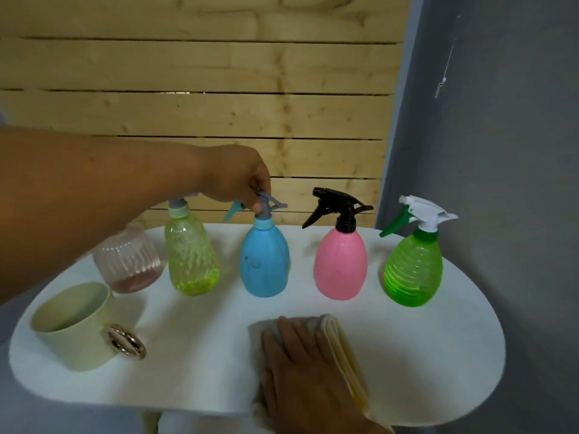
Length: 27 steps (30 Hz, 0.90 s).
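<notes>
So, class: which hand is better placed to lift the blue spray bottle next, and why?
Left. The left hand grips the trigger head of the blue spray bottle, so it could probably lift straight up. The right hand lies flat on the folded cloth, apart from the bottle.

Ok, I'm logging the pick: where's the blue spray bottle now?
The blue spray bottle stands on the table, centre of the head view, between the yellow-green bottle and the pink bottle, its trigger top held by the left hand.
</notes>
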Available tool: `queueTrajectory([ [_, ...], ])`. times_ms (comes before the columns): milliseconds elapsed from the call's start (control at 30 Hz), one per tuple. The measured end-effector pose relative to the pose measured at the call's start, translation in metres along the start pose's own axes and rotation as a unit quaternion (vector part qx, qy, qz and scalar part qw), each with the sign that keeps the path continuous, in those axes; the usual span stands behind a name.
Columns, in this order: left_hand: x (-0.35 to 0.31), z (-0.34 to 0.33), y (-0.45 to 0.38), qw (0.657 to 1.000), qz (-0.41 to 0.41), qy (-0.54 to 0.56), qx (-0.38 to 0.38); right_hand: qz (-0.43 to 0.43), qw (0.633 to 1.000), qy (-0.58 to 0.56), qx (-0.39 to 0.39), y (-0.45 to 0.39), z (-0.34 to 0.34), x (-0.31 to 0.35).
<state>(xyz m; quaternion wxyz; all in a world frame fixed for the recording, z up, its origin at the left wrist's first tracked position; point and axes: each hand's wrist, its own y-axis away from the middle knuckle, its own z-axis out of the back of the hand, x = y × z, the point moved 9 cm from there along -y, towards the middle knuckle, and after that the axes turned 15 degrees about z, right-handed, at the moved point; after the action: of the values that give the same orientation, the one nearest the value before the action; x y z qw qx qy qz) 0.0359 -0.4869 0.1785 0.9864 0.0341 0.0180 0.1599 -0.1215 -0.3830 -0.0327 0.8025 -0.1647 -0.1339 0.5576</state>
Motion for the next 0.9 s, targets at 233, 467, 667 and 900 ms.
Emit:
queueTrajectory([
  [233, 0.008, 0.063, 0.005, 0.998, 0.005, 0.017, -0.067, -0.051, 0.993, -0.057, 0.087, -0.088, -0.040, -0.007],
  [467, 0.014, 0.071, 0.002, 0.995, 0.010, 0.019, -0.100, -0.057, 0.986, -0.018, 0.158, -0.154, -0.076, -0.068],
  [667, 0.006, 0.038, 0.000, 0.997, -0.015, 0.001, -0.081, -0.045, 0.997, -0.056, -0.011, -0.076, -0.015, -0.006],
  [900, -0.006, 0.002, 0.002, 0.997, -0.021, 0.045, -0.057, -0.021, 0.999, -0.038, -0.013, -0.018, 0.002, 0.030],
])
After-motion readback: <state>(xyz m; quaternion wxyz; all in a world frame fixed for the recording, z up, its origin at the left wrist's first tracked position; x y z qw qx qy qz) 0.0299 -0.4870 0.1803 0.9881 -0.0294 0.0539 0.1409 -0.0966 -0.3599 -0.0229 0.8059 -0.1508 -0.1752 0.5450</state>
